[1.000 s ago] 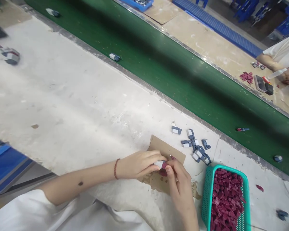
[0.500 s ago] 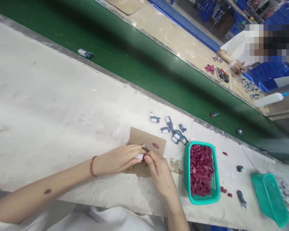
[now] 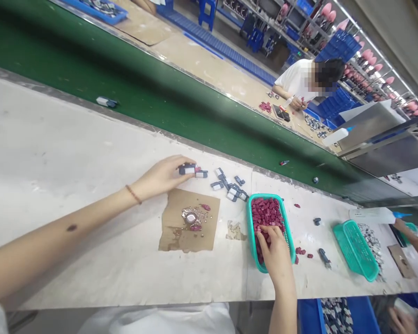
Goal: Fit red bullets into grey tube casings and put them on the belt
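Note:
My left hand [image 3: 163,175] is closed on a small dark-blue and white plastic piece [image 3: 187,170], thumb below and fingers above. Right against it lies a similar blue-and-white piece [image 3: 201,174], with a bit of red showing between them. My right hand [image 3: 277,250] reaches into a green basket [image 3: 251,250] full of small dark-red pieces [image 3: 267,211]. Its thumb and forefinger pinch one red piece [image 3: 258,229]. On a brown cardboard sheet [image 3: 170,208] are a wet, shiny patch with a whitish spot [image 3: 190,218] and a couple of red pieces [image 3: 205,207].
Several blue-and-white pieces [image 3: 232,192] lie in a heap behind the basket. A green conveyor belt [image 3: 195,127] runs past the table. Another green basket [image 3: 355,250] stands at right, near a white bottle [image 3: 372,215] and a co-worker's hand [image 3: 407,229]. Across the belt sits another person [image 3: 294,79].
My hands have parted from over the cardboard. The left has moved up to the blue pieces with a blue-and-white piece; the right has gone into the basket of red pieces. The view has shifted.

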